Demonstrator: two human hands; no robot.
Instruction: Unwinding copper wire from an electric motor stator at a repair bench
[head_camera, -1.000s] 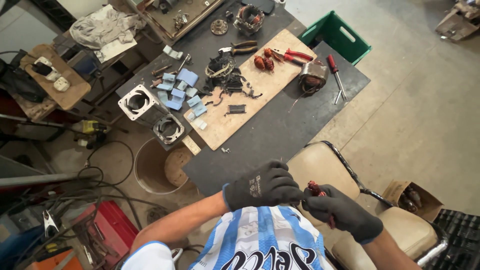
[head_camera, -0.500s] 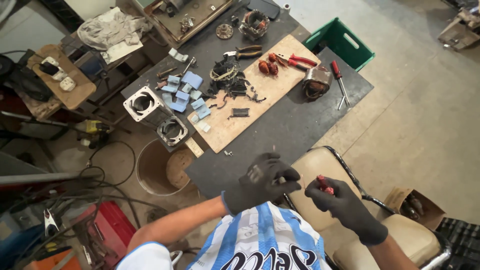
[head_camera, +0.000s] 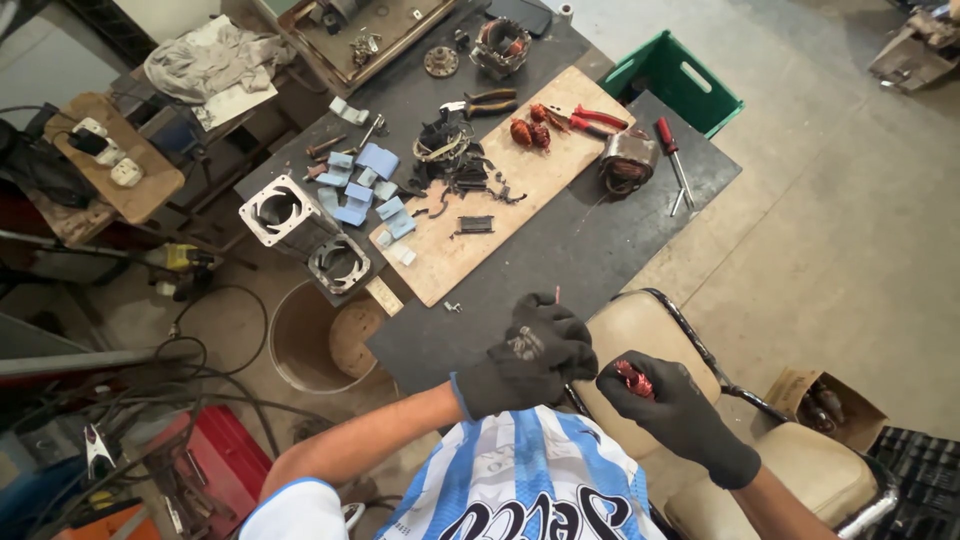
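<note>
Both hands gloved, close in over the lap. Right hand (head_camera: 672, 412) is closed around a small red-copper wire bundle (head_camera: 632, 378). Left hand (head_camera: 530, 352) is curled just beside it, fingertips pinching a thin strand; the strand itself is too fine to make out.

Progress, as a judgement: well into the strip-down. Ahead of the hands on the wooden board (head_camera: 540, 175) lie pulled copper coils (head_camera: 530, 132), a heap of dark winding scrap (head_camera: 450, 160) and pale blue paper pieces (head_camera: 372, 175). A wound stator (head_camera: 625, 160) sits on the black mat (head_camera: 560, 250), untouched.

Room: mat edge is just in front of the left hand, tan chair seat (head_camera: 630, 330) under both. Open mat between hands and board.
</note>
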